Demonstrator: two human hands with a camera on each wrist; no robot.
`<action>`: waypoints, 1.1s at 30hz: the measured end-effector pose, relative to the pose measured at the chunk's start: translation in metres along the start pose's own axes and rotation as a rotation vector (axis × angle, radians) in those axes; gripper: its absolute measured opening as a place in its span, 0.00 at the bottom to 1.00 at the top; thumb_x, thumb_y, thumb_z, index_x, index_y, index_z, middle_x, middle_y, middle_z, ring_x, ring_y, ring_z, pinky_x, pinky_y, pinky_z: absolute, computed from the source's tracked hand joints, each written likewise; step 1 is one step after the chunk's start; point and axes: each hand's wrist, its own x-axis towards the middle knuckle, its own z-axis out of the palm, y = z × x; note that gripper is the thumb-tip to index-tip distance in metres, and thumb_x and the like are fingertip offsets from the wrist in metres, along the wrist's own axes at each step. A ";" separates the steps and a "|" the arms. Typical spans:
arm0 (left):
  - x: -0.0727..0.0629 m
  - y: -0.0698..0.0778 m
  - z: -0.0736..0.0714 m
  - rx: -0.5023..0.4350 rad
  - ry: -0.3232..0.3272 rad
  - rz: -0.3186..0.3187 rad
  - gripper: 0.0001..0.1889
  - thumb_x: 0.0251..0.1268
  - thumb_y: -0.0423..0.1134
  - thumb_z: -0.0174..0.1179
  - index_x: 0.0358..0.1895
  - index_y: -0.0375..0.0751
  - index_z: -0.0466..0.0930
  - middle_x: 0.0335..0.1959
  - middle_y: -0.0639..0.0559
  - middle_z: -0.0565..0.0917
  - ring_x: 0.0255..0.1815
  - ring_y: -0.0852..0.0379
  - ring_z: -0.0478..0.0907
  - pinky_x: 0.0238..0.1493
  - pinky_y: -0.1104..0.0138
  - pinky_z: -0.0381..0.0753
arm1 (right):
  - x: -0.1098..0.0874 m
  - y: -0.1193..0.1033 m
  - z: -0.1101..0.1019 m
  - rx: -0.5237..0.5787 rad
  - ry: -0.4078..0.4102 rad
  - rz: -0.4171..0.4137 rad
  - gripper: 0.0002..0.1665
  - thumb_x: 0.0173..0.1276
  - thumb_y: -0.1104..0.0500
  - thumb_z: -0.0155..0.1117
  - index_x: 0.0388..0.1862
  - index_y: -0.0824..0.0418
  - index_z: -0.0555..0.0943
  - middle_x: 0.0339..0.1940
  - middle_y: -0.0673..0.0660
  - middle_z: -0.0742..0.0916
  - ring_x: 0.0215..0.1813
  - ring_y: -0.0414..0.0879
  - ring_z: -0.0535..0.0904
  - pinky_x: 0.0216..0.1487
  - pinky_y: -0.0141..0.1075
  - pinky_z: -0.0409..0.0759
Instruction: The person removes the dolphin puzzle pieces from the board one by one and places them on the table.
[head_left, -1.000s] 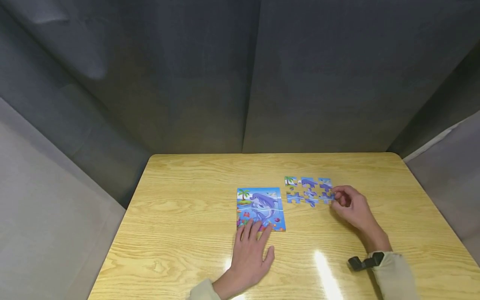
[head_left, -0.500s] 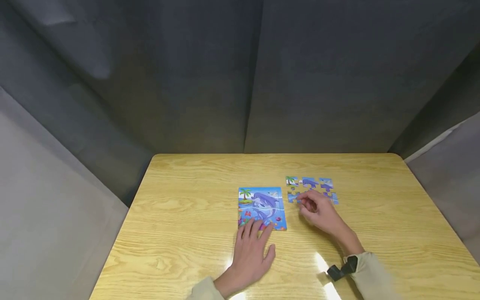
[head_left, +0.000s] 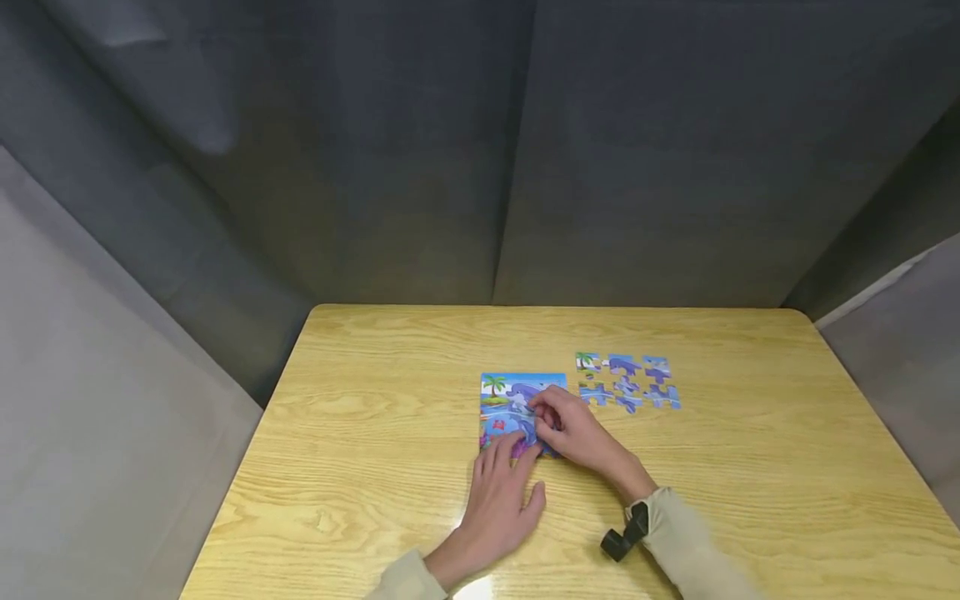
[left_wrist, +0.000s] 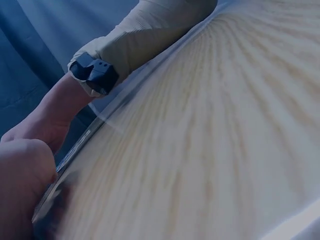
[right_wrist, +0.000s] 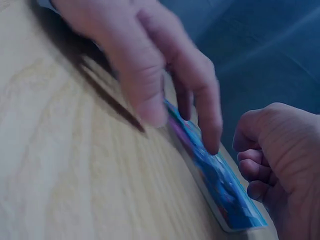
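Observation:
A dolphin jigsaw puzzle board (head_left: 496,408) lies flat near the middle of the table. My left hand (head_left: 498,504) rests its outstretched fingertips on the board's near edge; the right wrist view shows one finger (right_wrist: 209,120) reaching onto the picture. Over the board's right part is my right hand (head_left: 573,425), fingers bent and tips down by the dolphin. No puzzle piece shows among those bent fingers (right_wrist: 257,170), but the tips are partly hidden. Right of the board, several loose jigsaw pieces (head_left: 622,365) lie in two rows.
The wooden table (head_left: 360,433) has its far edge against dark grey curtains (head_left: 405,167). Pale panels (head_left: 82,400) stand at both sides. A black wrist strap with a camera (head_left: 626,533) sits on the right sleeve, low over the table.
My right hand has left the right end of the loose pieces and moved left onto the board. The piece there now lies uncovered in the near row. My left hand stays on the board.

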 end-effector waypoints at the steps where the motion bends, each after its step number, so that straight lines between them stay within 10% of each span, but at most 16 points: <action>1: 0.000 -0.002 -0.001 -0.018 0.012 -0.001 0.28 0.74 0.48 0.56 0.74 0.46 0.71 0.77 0.43 0.64 0.77 0.45 0.60 0.72 0.45 0.67 | 0.001 -0.001 0.002 -0.001 -0.008 -0.005 0.13 0.64 0.71 0.66 0.48 0.66 0.84 0.34 0.48 0.79 0.31 0.40 0.74 0.29 0.30 0.74; 6: 0.003 -0.018 -0.012 -0.050 0.101 -0.024 0.30 0.72 0.45 0.60 0.74 0.41 0.70 0.75 0.41 0.67 0.75 0.46 0.64 0.69 0.47 0.73 | 0.005 -0.006 0.010 -0.024 -0.067 0.000 0.17 0.64 0.70 0.66 0.53 0.66 0.83 0.36 0.50 0.80 0.34 0.43 0.75 0.33 0.32 0.76; 14: 0.007 -0.049 -0.024 -0.046 0.024 -0.124 0.38 0.75 0.50 0.58 0.82 0.40 0.59 0.83 0.42 0.60 0.84 0.38 0.52 0.78 0.40 0.59 | 0.006 -0.013 0.014 -0.197 -0.223 0.039 0.31 0.71 0.57 0.70 0.70 0.66 0.76 0.43 0.53 0.80 0.41 0.43 0.73 0.44 0.38 0.76; 25: 0.023 -0.084 -0.038 0.083 -0.117 -0.024 0.47 0.72 0.68 0.53 0.85 0.45 0.53 0.86 0.51 0.55 0.86 0.44 0.49 0.80 0.45 0.56 | 0.006 -0.034 0.016 -0.299 -0.279 0.050 0.26 0.74 0.54 0.70 0.64 0.67 0.83 0.41 0.51 0.78 0.34 0.38 0.69 0.33 0.30 0.72; 33: 0.022 -0.091 -0.034 0.108 -0.085 0.030 0.48 0.71 0.72 0.51 0.84 0.45 0.55 0.85 0.52 0.58 0.85 0.45 0.53 0.79 0.45 0.57 | 0.009 -0.038 0.022 -0.282 -0.241 0.027 0.16 0.70 0.59 0.72 0.52 0.67 0.87 0.29 0.46 0.78 0.29 0.36 0.70 0.30 0.30 0.72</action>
